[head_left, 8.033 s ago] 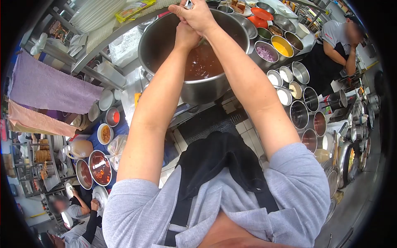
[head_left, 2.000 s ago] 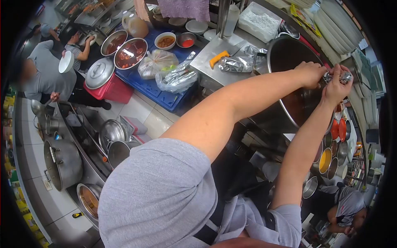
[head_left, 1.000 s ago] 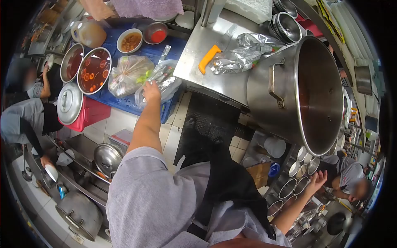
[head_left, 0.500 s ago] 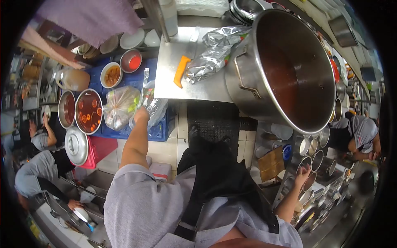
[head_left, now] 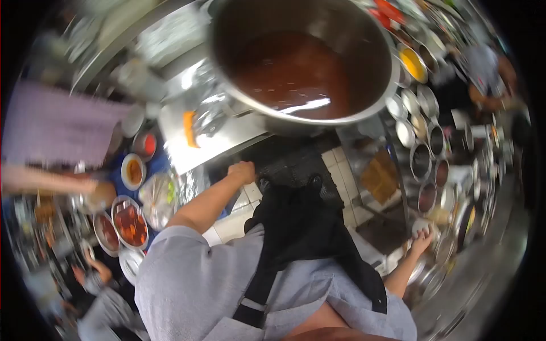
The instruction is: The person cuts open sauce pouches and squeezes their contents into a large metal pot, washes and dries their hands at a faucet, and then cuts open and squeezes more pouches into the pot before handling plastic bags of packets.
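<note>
Crowded kitchen (head_left: 478, 256), my two hands well apart, neither on the big pot (head_left: 296, 126).
My left hand (head_left: 243, 171) is loosely curled near the metal counter's (head_left: 176, 145) edge; blur keeps me from telling if it grips anything. My right hand (head_left: 421, 238), fingers partly spread, is near the pans (head_left: 427, 196). Past my left hand, foil (head_left: 211, 113) and an orange handle (head_left: 190, 129) lie on the counter, beside the pot of reddish-brown liquid (head_left: 290, 65).

No text, label, brand, number or sign can be read from here; whatever stands around the pot (head_left: 310, 122), near or well apart from it, is too small or too blurred for me to make out any lettering.
</note>
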`<state>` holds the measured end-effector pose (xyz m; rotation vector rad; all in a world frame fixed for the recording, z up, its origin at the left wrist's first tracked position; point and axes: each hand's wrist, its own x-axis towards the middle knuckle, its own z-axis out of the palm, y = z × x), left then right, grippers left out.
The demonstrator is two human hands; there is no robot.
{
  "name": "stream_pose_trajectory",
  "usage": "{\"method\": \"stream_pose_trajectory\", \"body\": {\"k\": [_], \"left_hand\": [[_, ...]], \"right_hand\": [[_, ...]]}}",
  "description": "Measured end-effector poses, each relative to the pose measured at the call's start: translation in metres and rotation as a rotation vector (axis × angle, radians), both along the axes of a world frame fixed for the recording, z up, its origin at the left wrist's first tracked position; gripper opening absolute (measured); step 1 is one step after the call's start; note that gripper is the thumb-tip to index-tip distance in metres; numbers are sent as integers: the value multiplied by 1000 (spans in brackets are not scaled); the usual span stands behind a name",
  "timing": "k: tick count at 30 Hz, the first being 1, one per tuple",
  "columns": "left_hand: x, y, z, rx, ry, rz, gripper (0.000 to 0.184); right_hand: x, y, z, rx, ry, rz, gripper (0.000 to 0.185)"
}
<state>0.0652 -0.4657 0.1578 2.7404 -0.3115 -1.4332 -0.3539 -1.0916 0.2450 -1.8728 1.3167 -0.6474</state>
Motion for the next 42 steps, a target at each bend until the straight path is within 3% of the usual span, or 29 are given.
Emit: {"method": "stream_pose_trajectory", "body": {"k": [2,3,5,7,10,13,15,19,21,23,25,27,29,31,35,38,39,41,42], "left_hand": [[3,-64,11,-136,-70,-152,42],[0,-106,22,-269,-119,-231,40],[-8,-180,70,-439,-139,-363,38],[-28,-245,106,-629,-157,-483,38],[-64,-332,134,-936,-37,-627,28],[-132,-418,188,-911,215,-697,23],[-183,-469,203,-1063,269,-886,21],[-317,-574,237,-1120,596,-1109,22],[-386,-622,221,-1236,711,-1247,22],[-457,-647,242,-1032,783,-1267,20],[-524,-679,234,-1139,901,-1395,21],[-591,-697,241,-1105,892,-1439,22],[-656,-707,244,-1190,1135,-1289,24],[-716,-714,251,-1005,1279,-1084,23],[-812,-754,235,-990,1367,-944,22],[-862,-828,224,-1575,995,-925,34],[-869,-854,227,-1581,995,-911,34],[-891,-906,246,-1764,564,-997,47],[-902,-930,252,-1725,475,-1027,57]], "right_hand": [[-73,-14,-16,-137,-80,-48,42],[-72,17,19,-41,-53,-177,40],[-130,11,13,16,-252,-275,43],[-135,43,52,-5,-291,-460,41],[-187,69,67,-266,-253,-549,41],[-252,101,79,-314,-272,-708,31],[-298,128,88,-314,-310,-861,28],[-372,180,96,-403,-338,-1071,26],[-387,217,110,-369,-357,-1177,25],[-396,256,111,-393,-334,-1246,24],[-394,296,112,-353,-277,-1345,23],[-385,330,109,-344,-270,-1428,23],[-367,352,108,-336,-257,-1492,23],[-352,366,112,-283,-257,-1576,22],[-332,338,122,-239,-290,-1577,21],[-344,293,106,-157,-361,-1492,20],[-346,270,105,-112,-387,-1475,20],[-355,217,99,-82,-458,-1418,22],[-361,191,99,-73,-478,-1378,22]]}}
